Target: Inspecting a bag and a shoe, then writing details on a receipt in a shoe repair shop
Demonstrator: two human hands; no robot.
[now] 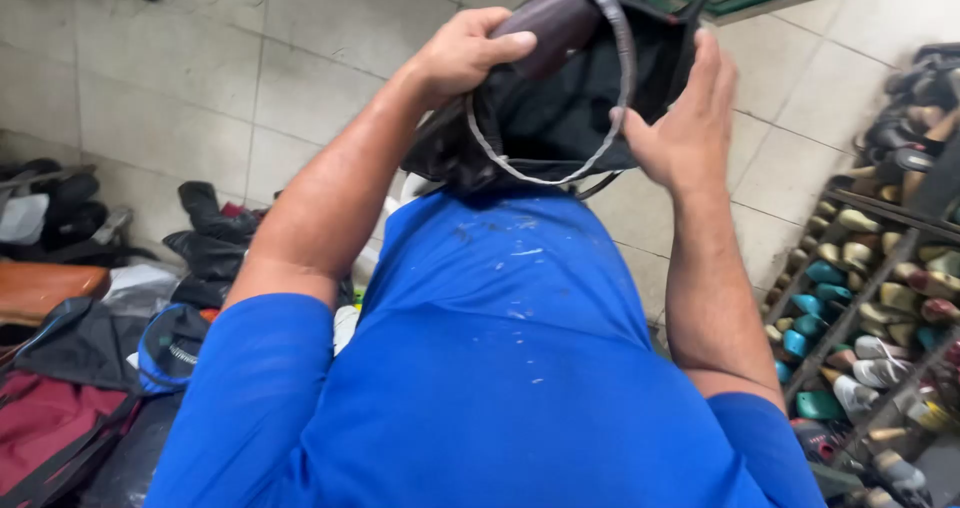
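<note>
Black fabric bag (560,118), mouth open with a pale trimmed rim, is held up before the blue shirt (500,348). Left hand (465,53) is clenched on its brown leather end; right hand (685,118) has fingers closed over the rim (thumb inside). Rack of shoe lasts (870,298) stands right; bags (90,368) lie heaped left.

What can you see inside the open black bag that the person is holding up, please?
Inside the black bag only dark lining shows, with a grey zip edge around the opening. The left hand and right hand hold it open; its bottom is in shadow, so any contents stay hidden.
</note>
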